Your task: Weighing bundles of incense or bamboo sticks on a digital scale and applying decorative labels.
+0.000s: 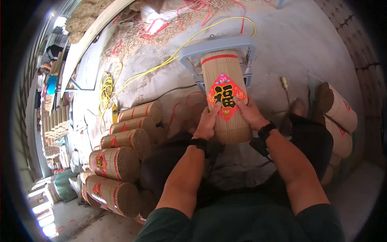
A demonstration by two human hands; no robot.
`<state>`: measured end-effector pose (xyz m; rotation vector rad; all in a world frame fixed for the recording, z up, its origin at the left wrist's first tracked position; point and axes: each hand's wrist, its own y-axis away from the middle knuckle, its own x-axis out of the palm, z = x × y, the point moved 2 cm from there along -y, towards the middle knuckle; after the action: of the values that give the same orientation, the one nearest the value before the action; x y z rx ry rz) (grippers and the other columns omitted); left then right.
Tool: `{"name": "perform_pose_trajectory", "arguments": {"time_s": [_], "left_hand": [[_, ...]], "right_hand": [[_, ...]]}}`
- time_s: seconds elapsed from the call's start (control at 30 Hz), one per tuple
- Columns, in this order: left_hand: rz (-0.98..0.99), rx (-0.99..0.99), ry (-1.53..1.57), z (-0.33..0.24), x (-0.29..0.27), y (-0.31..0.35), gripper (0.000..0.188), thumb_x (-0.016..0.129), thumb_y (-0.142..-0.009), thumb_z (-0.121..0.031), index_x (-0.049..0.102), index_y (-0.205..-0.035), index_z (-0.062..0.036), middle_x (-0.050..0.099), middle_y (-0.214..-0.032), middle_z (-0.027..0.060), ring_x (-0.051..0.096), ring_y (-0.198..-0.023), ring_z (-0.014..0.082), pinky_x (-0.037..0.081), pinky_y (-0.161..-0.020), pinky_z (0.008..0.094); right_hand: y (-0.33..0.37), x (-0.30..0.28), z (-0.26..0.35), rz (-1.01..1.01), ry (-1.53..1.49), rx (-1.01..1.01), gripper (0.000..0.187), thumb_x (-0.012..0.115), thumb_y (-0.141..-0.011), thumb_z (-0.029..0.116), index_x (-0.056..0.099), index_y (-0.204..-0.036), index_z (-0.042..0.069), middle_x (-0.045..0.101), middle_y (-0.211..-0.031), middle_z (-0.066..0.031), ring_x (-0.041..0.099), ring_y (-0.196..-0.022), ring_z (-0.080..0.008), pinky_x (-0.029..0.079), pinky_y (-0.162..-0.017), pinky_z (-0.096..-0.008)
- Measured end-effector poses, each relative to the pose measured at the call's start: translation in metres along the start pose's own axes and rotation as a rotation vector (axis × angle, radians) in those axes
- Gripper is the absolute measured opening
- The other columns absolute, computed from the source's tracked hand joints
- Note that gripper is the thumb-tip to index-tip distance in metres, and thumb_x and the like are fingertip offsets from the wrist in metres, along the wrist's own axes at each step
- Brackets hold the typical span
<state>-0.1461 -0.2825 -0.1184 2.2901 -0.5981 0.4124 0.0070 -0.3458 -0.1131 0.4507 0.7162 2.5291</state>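
Observation:
A thick cylindrical bundle of thin tan sticks (pixel 233 131) lies in front of me, its far end on a grey-blue frame stand (pixel 219 41). Round its far end runs a red band (pixel 219 58). On its upper side sits a red diamond-shaped paper label (pixel 223 82) with a black character. My left hand (pixel 207 122) grips the bundle's left side, its thumb on the label's lower left edge. Opposite it, my right hand (pixel 252 113) clasps the right side, with the thumb on the label's right edge. The fingers of both hands are mostly hidden beneath the bundle.
Several similar bundles (pixel 117 163) are stacked at my left, and more bundles (pixel 340 109) lie at my right. A yellow cable (pixel 155 66) crosses the floor to a coil (pixel 107 88). A yellow-handled tool (pixel 284 82) lies right of the stand. Loose sticks (pixel 133 42) litter the far floor.

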Motion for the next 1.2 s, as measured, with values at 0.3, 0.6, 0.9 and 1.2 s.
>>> {"name": "perform_pose_trajectory", "arguments": {"time_s": [0.3, 0.6, 0.9, 1.2], "left_hand": [[-0.055, 0.028, 0.027, -0.037, 0.006, -0.028, 0.049, 0.065, -0.087, -0.031, 0.051, -0.12, 0.0019, 0.062, -0.11, 0.0088, 0.062, -0.095, 0.0177, 0.05, -0.081, 0.031], [-0.119, 0.049, 0.047, -0.06, 0.005, -0.087, 0.057, 0.066, -0.085, -0.039, 0.05, -0.122, 0.0016, 0.061, -0.114, 0.0105, 0.061, -0.099, 0.0205, 0.05, -0.084, 0.0345], [-0.118, 0.057, -0.024, -0.067, 0.007, -0.104, 0.067, 0.067, -0.083, -0.044, 0.047, -0.124, 0.0038, 0.06, -0.114, 0.0125, 0.06, -0.1, 0.0219, 0.049, -0.085, 0.0359], [-0.112, 0.07, -0.079, -0.068, 0.009, -0.105, 0.072, 0.067, -0.082, -0.048, 0.046, -0.126, 0.0043, 0.06, -0.116, 0.0131, 0.06, -0.101, 0.0227, 0.049, -0.086, 0.0364]], "right_hand": [[-0.034, 0.009, 0.033, 0.006, -0.043, -0.112, 0.068, 0.069, -0.082, 0.041, 0.043, -0.122, -0.008, 0.059, -0.111, -0.0178, 0.059, -0.099, -0.0214, 0.048, -0.083, -0.0333], [-0.102, 0.013, 0.058, -0.103, 0.131, -0.079, 0.083, 0.074, -0.074, 0.046, 0.038, -0.124, -0.009, 0.057, -0.114, -0.0208, 0.058, -0.103, -0.0249, 0.048, -0.085, -0.0351], [-0.128, 0.011, 0.049, -0.073, 0.056, -0.081, 0.074, 0.07, -0.081, 0.041, 0.036, -0.125, -0.007, 0.056, -0.113, -0.0166, 0.058, -0.099, -0.0199, 0.05, -0.08, -0.0327], [-0.132, 0.013, 0.047, -0.156, 0.07, -0.12, 0.08, 0.072, -0.077, 0.046, 0.039, -0.121, -0.012, 0.058, -0.11, -0.0184, 0.059, -0.096, -0.0218, 0.05, -0.08, -0.0325]]}}
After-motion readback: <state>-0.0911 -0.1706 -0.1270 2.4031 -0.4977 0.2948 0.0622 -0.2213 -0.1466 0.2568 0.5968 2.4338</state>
